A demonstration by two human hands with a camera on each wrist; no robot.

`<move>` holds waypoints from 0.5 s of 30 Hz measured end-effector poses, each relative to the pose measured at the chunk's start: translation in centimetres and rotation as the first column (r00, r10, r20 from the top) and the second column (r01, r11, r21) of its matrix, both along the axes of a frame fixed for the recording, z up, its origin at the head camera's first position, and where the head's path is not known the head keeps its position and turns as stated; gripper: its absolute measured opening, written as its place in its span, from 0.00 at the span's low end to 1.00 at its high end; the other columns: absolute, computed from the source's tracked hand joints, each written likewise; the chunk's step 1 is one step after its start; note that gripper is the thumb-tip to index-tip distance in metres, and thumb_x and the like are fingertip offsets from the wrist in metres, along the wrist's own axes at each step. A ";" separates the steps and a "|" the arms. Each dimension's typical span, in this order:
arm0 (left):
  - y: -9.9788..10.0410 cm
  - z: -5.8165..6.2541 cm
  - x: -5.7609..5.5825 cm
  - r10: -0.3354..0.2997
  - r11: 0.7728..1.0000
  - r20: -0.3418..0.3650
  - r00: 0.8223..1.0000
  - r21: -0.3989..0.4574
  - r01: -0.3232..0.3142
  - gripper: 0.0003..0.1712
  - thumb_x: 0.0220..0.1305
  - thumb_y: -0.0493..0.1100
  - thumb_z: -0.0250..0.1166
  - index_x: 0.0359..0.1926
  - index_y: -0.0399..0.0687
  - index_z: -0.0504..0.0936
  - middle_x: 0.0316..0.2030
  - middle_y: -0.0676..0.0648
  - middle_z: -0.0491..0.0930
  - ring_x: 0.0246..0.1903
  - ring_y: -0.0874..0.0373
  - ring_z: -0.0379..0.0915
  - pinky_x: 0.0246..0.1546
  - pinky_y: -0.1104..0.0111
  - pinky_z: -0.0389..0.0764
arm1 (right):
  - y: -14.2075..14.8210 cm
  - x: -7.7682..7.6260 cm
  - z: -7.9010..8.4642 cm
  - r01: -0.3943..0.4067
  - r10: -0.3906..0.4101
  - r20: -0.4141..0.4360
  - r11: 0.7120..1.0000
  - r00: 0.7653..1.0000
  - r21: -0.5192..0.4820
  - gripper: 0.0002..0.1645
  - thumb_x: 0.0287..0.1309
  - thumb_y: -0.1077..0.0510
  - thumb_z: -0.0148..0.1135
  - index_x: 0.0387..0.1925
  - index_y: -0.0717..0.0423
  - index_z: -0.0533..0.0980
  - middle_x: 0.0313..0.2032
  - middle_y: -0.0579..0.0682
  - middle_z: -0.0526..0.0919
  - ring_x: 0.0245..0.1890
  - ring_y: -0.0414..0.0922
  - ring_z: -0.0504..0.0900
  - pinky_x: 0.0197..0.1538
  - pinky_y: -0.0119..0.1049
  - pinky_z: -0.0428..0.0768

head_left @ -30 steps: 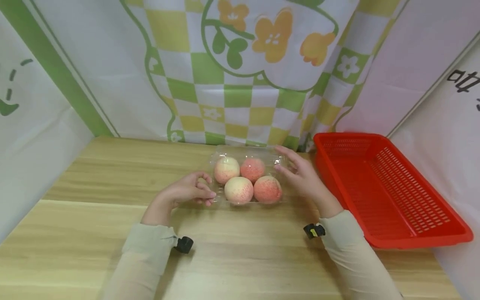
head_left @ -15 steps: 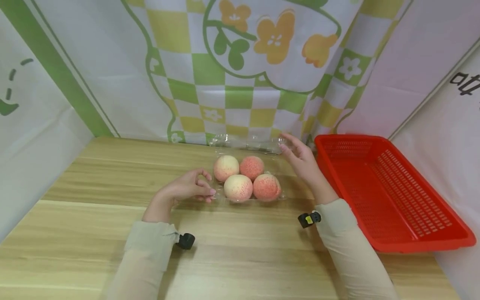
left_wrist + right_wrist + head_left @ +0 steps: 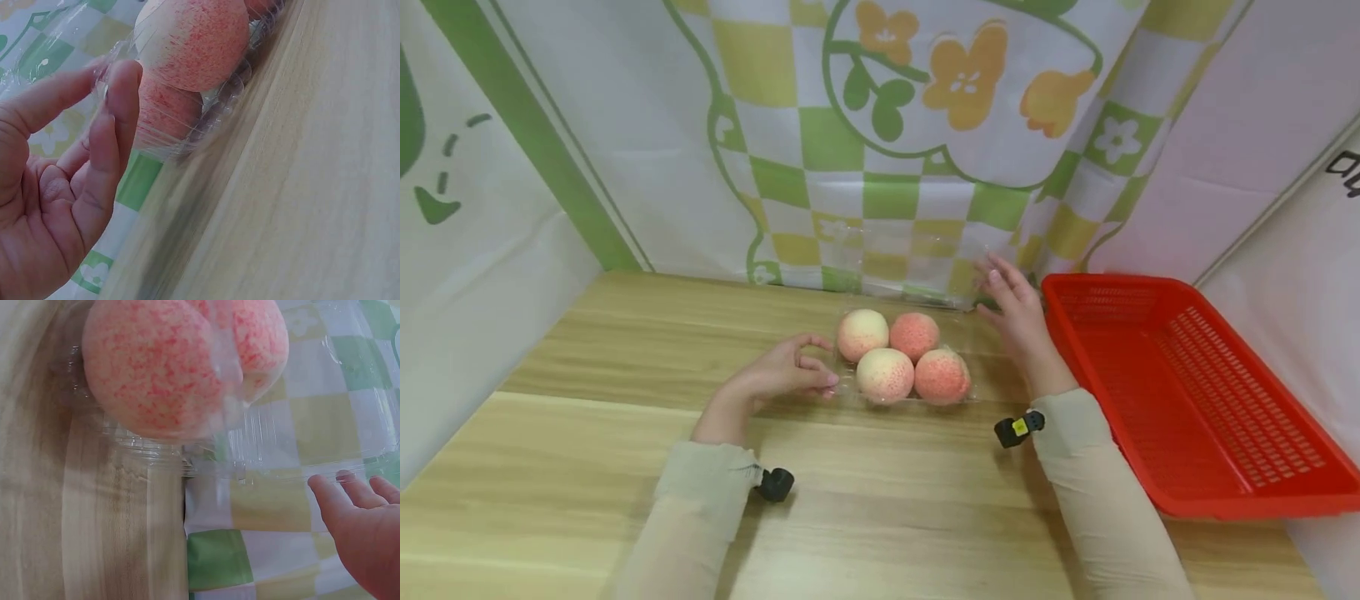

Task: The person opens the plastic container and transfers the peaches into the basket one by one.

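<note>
Several round peaches [image 3: 885, 375], cream and pink-red, sit in a clear plastic clamshell box [image 3: 219, 112] on the table. Its see-through lid [image 3: 917, 262] stands raised at the back, in front of the checked curtain. At the box's left side, my left hand [image 3: 775, 371] pinches the plastic edge between thumb and forefinger, as the left wrist view shows. My right hand [image 3: 1018, 317] is at the lid's right edge. In the right wrist view its fingertips [image 3: 319, 482] touch that edge, with the fingers fairly straight; the thumb is out of that view.
A red plastic basket [image 3: 1262, 505] with slotted sides stands on the table's right, close to my right forearm. Behind the wooden table [image 3: 880, 517] hangs a green, yellow and white curtain [image 3: 891, 196]. White walls rise at both sides.
The lid has swung up and back from over the peaches, with my right hand moving away from me along with it. My left hand has kept its place at the box's left edge.
</note>
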State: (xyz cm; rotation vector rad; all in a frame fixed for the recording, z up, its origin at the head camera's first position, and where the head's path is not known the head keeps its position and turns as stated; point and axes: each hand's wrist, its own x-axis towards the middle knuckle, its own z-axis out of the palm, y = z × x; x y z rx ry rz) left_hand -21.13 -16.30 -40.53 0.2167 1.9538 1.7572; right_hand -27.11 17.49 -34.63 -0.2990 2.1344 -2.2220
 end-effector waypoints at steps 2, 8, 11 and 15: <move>0.1 -0.1 -0.1 -0.001 1.000 0.018 1.000 0.030 0.001 0.38 0.63 0.30 0.65 0.69 0.37 0.55 0.34 0.44 0.86 0.33 0.55 0.86 0.44 0.63 0.85 | 0.2 -0.4 0.0 0.003 -0.002 0.023 0.999 1.000 -0.034 0.33 0.78 0.51 0.40 0.77 0.56 0.50 0.76 0.59 0.57 0.76 0.57 0.56 0.75 0.60 0.54; 0.0 -0.2 -0.1 -0.004 0.997 0.040 0.999 0.072 0.001 0.40 0.64 0.30 0.65 0.70 0.40 0.53 0.32 0.49 0.86 0.34 0.55 0.87 0.36 0.70 0.84 | 0.5 -1.2 0.0 -0.006 0.011 0.076 0.998 0.997 -0.068 0.34 0.78 0.49 0.41 0.78 0.53 0.49 0.77 0.57 0.54 0.77 0.55 0.53 0.75 0.61 0.51; 0.0 -0.3 -0.1 0.008 0.996 0.056 0.998 0.083 -0.013 0.38 0.65 0.30 0.64 0.69 0.36 0.54 0.33 0.49 0.87 0.34 0.57 0.87 0.35 0.73 0.83 | 0.7 -1.2 -0.2 -0.007 0.014 0.097 0.997 0.995 -0.075 0.34 0.78 0.49 0.41 0.78 0.52 0.48 0.77 0.56 0.53 0.78 0.55 0.52 0.75 0.61 0.51; 0.0 -0.3 0.0 0.026 0.994 0.091 0.996 0.100 -0.035 0.33 0.66 0.30 0.62 0.67 0.32 0.56 0.33 0.49 0.87 0.34 0.59 0.87 0.35 0.74 0.83 | 1.2 -0.5 -0.5 -0.002 0.013 0.118 0.996 0.993 -0.090 0.35 0.78 0.48 0.40 0.78 0.51 0.46 0.78 0.56 0.51 0.78 0.54 0.51 0.77 0.57 0.50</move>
